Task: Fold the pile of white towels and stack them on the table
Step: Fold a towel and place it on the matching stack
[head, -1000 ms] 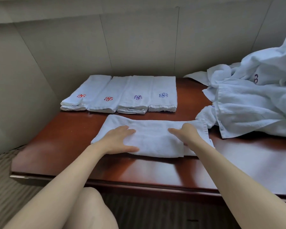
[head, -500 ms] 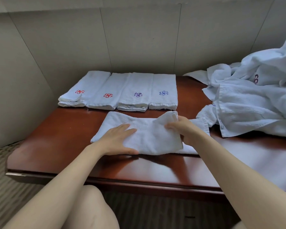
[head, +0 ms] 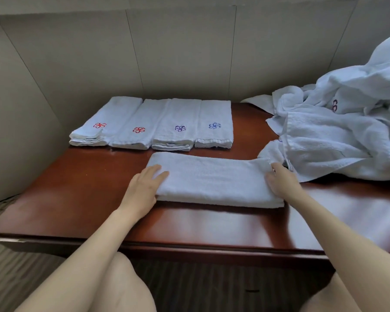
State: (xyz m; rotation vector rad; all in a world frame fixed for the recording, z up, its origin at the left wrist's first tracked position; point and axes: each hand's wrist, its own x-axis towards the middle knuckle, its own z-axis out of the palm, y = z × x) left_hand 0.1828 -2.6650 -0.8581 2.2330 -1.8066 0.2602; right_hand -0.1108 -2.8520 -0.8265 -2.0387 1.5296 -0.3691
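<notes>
— Towel position?
— Long folded white terry towel (head: 214,180) lies just before my row of four folded emblem towels (head: 153,122) on the red-brown wooden table (head: 77,194).
— Hands?
— My left hand (head: 145,188) rests flat, released; my right hand (head: 282,181) touches the other end, grip unclear.

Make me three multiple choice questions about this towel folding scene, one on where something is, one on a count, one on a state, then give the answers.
1. Where is the unfolded pile?
A. the table's right side
B. the floor
C. the table's left side

2. How many folded towels in the back row show red emblems?
A. none
B. two
C. four

3. How does the left hand meet the towel being folded?
A. lifting it in the air
B. not touching
C. resting flat on its left end

Answers: 1 A, it is heaped at right on the table. 2 B, the two leftmost are red, the others blue or purple. 3 C, fingers lie straight on it.
</notes>
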